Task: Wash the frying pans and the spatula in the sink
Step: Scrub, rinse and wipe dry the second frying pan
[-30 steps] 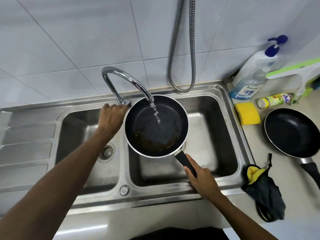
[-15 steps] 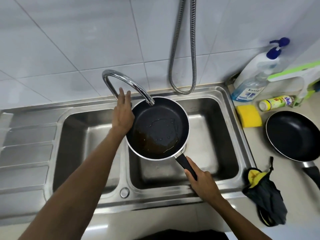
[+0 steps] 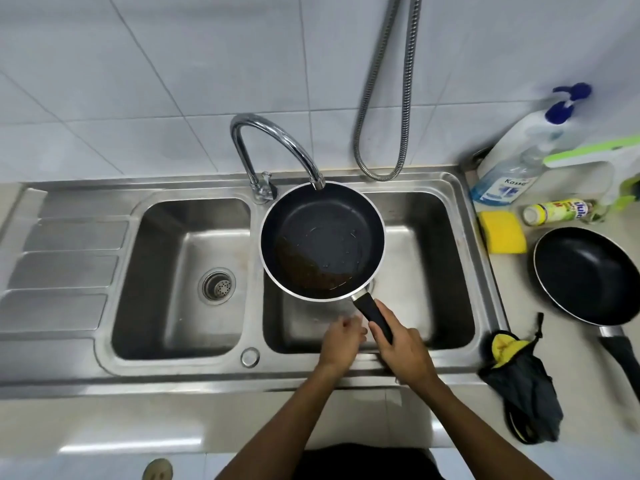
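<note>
One pan (image 3: 322, 240) sat over the right sink (image 3: 446, 271) under the tap (image 3: 277, 147). The right hand (image 3: 403, 348) gripped its handle; the left hand (image 3: 341, 337) hung loosely curled, holding nothing. Best to swirl gently, keeping the brown water inside.

A home kitchen is shown. A stainless double-bowl sink (image 3: 453, 188) with a ribbed draining board at its left edge is set into a pale countertop (image 3: 571, 341) against a white tiled wall (image 3: 156, 81). A curved chrome tap (image 3: 273, 140) is mounted at the sink's back edge. Dish soap bottles (image 3: 512, 168), a yellow sponge (image 3: 502, 232) and a black frying pan (image 3: 588, 275) are kept on the counter beside the sink's right edge.
</note>
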The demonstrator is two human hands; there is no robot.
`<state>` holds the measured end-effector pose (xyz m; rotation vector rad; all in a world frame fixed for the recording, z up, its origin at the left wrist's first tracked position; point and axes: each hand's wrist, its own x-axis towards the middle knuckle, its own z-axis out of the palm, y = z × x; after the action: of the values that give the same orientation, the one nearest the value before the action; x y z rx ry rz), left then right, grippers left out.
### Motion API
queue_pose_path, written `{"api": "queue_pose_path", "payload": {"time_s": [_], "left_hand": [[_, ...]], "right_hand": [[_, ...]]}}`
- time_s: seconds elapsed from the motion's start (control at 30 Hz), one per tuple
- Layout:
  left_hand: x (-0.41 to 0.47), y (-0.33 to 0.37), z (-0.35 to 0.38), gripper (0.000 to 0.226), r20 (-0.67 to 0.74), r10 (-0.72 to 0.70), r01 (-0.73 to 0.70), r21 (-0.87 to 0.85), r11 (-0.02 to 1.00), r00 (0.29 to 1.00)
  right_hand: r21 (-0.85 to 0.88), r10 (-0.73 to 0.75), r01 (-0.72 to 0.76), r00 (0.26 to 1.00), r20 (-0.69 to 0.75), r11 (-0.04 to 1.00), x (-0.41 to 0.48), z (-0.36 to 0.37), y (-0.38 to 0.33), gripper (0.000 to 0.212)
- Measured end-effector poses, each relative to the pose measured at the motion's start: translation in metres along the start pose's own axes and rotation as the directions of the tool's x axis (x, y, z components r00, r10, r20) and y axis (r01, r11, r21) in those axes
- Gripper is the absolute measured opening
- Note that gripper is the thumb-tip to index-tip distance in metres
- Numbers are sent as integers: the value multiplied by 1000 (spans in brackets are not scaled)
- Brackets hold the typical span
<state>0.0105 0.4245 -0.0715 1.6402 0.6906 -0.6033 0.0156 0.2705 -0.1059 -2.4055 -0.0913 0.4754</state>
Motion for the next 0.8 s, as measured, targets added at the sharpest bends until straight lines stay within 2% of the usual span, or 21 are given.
{"api": "queue_pose_path", "payload": {"time_s": [0.07, 0.2, 0.27, 0.4, 0.47, 0.53, 0.63, 0.8], "left_hand": [[9, 8, 12, 43, 96, -74, 92, -200, 975, 993], [27, 15, 29, 41, 82, -138, 159, -381, 911, 987], [29, 15, 37, 40, 83, -156, 177, -446, 878, 984], [36, 12, 53, 45, -40, -195, 156, -451, 879, 980], [37, 12, 62, 46, -102, -214, 133, -514, 847, 971], [36, 15, 70, 41, -133, -239, 111, -609, 785, 962], [37, 19, 78, 35, -160, -270, 66, -741, 668, 949], [41, 21, 90, 37, -240, -272, 14, -725, 688, 932]], "right_hand": [[5, 16, -16, 1000, 19, 1000, -2, -1, -3, 56], [40, 120, -120, 993, 1, 992, -3, -2, -10, 52], [70, 127, -127, 992, -5, 989, -4, -3, -11, 51], [93, 104, -102, 994, -20, 990, -6, -7, -12, 35], [98, 103, -100, 995, -17, 990, -6, -16, -13, 30], [43, 101, -101, 995, -14, 994, -2, -38, -9, 33], [-68, 75, -84, 989, -125, 994, 19, -95, 6, 38], [-277, 25, -138, 926, -376, 951, 79, -203, 40, 42]]}}
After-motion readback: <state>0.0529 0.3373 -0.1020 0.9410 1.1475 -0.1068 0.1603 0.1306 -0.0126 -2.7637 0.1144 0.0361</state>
